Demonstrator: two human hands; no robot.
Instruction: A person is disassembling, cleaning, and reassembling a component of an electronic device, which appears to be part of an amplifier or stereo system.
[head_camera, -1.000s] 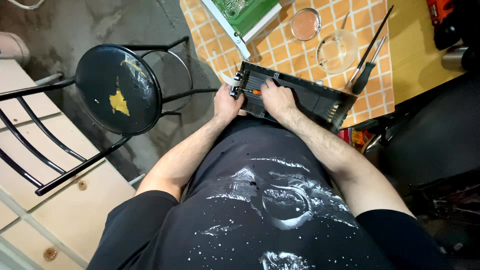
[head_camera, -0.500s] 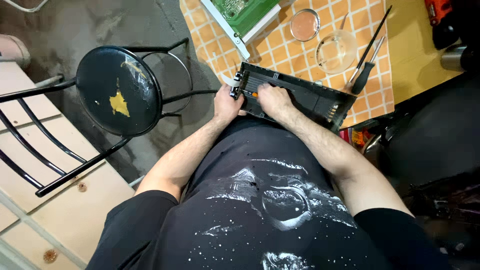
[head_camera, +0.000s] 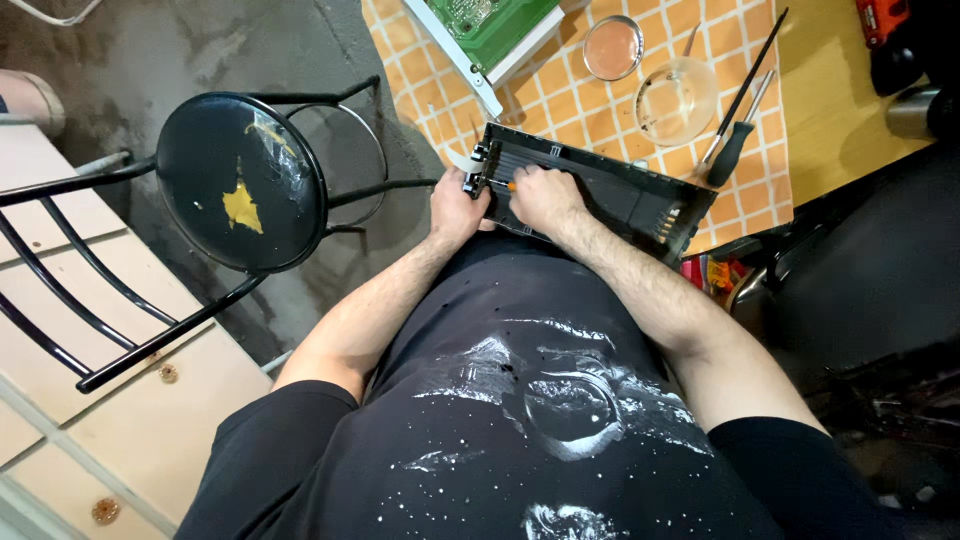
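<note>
The left hand (head_camera: 457, 208) grips the near end of a black tray (head_camera: 610, 190) at the edge of the checked cloth (head_camera: 600, 100). The right hand (head_camera: 540, 195) is clenched on a small orange-tipped tool (head_camera: 511, 186), mostly hidden in the fist; the tray's far end is partly cut off by the forearm

The right hand (head_camera: 540, 195) covers most of a small orange-tipped tool (head_camera: 511, 186), so its kind cannot be told. At twelve o'clock the green circuit board (head_camera: 490, 22) is cut by the top edge.
</note>
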